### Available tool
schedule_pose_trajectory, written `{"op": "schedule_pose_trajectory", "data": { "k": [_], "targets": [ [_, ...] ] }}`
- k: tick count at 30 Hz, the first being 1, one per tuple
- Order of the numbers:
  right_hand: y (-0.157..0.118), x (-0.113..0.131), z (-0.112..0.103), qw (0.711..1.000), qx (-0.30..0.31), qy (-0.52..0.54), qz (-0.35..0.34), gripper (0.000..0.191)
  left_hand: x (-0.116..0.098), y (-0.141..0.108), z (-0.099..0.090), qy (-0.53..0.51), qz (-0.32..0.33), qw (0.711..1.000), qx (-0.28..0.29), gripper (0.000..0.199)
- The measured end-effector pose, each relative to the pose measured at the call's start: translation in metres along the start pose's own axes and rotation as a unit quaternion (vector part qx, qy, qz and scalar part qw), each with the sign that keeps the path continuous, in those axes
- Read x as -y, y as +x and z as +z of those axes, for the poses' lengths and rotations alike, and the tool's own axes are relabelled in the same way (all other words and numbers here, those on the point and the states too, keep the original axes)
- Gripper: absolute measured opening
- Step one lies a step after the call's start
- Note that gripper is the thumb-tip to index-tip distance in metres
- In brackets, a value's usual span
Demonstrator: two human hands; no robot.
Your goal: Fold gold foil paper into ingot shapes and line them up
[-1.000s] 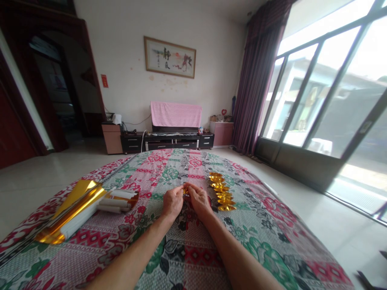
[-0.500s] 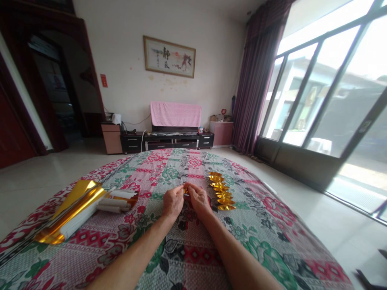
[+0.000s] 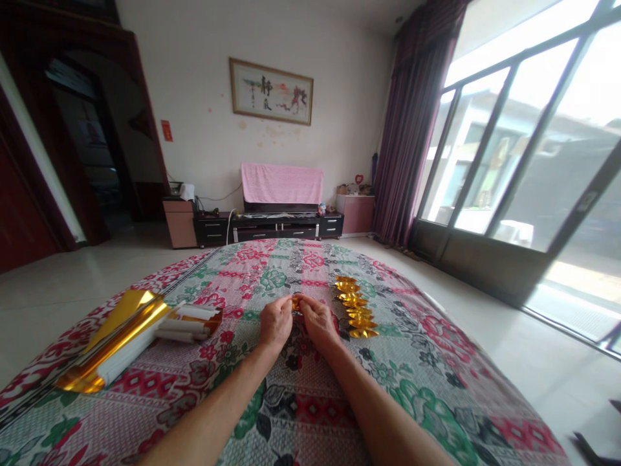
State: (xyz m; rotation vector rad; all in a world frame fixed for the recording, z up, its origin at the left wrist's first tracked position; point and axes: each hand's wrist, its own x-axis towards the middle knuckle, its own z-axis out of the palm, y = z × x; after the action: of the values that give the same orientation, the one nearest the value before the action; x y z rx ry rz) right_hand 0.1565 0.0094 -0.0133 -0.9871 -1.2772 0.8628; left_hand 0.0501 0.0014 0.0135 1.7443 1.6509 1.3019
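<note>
Between my two hands is a small piece of gold foil paper [image 3: 295,304], mostly covered by my fingers. My left hand [image 3: 276,320] pinches its left side, and my right hand [image 3: 316,320] grips the right side with the thumb and fingers closed. Just right of my right hand, several folded gold paper ingots [image 3: 358,309] lie in a row running away from me. Off to the left are gold foil sheets [image 3: 127,330], partly curled, with white undersides. White rolled paper pieces [image 3: 184,329] lie against their right end.
A flowered cloth [image 3: 272,259] in pink, green and grey covers the rounded table. Beyond it stands a low black cabinet [image 3: 213,228] with a pink cloth [image 3: 282,182] draped above. Glass doors [image 3: 514,142] are on the right.
My left hand has shifted very slightly left, and a little more gold shows between my fingertips. The ingots and the foil sheets lie where they were.
</note>
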Motion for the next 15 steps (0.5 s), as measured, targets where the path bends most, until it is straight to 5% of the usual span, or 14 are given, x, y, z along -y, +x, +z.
{"op": "schedule_pose_trajectory", "data": {
  "k": [15],
  "targets": [
    [-0.0018,0.0028,0.0027,0.996,0.026,0.083,0.033,0.035,0.0,0.0023,0.0013,0.051,0.029,0.998,-0.008,0.034]
  ]
}}
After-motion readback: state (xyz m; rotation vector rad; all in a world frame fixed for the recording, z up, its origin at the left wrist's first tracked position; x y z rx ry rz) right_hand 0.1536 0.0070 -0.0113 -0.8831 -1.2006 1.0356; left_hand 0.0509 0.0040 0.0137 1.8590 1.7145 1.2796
